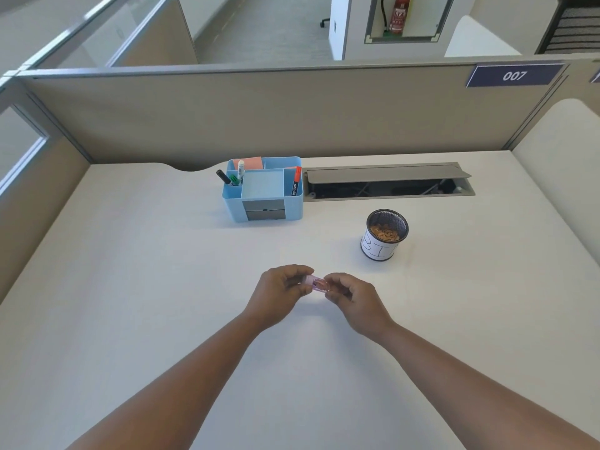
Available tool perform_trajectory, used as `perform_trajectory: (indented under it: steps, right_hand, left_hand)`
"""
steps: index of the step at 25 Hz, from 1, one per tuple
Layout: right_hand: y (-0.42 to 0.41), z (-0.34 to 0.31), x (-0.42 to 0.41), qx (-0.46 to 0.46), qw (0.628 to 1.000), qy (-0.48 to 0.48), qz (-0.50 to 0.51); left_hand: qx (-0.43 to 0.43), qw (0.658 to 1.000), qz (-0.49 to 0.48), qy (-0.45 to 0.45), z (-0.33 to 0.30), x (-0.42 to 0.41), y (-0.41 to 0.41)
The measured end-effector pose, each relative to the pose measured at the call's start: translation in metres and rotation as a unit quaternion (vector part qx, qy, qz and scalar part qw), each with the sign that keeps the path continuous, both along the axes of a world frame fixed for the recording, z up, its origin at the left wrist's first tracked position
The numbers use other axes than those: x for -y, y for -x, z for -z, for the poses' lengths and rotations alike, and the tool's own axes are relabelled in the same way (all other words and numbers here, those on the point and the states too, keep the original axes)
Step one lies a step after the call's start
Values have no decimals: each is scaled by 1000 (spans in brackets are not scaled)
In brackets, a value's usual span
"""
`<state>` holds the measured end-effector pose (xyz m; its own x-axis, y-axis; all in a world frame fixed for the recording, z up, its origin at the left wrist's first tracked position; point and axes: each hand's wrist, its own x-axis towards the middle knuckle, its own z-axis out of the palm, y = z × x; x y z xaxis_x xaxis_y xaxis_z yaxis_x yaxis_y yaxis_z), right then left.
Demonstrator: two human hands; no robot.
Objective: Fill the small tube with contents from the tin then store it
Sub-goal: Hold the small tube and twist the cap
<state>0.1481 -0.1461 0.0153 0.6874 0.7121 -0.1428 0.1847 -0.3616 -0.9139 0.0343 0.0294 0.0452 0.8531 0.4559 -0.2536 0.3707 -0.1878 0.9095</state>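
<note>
- The small tube (315, 283) is looking clear and pink, with small orange bits showing inside.
- It is lying sideways above the white worktop (130, 287), between both hands.
- The left hand (281, 291) is pinching one end; the right hand (349, 298) is pinching the other.
- The black mesh tin (384, 234) is standing upright to the right, well apart, showing orange bits inside.

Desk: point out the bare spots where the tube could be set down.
Bare desk lies left of the left hand, and between the hands and the blue organizer. Tighter: the strip between organizer and mesh tin, by the cable tray.
</note>
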Motion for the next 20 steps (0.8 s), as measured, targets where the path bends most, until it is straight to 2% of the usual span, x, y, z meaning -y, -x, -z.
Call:
perform_trajectory:
  steps: [20]
  right_hand:
    - [0,-7,-1,-77,996,-33,23]
  left_hand:
    - [-4,998,33,-46,-19,-11,-3]
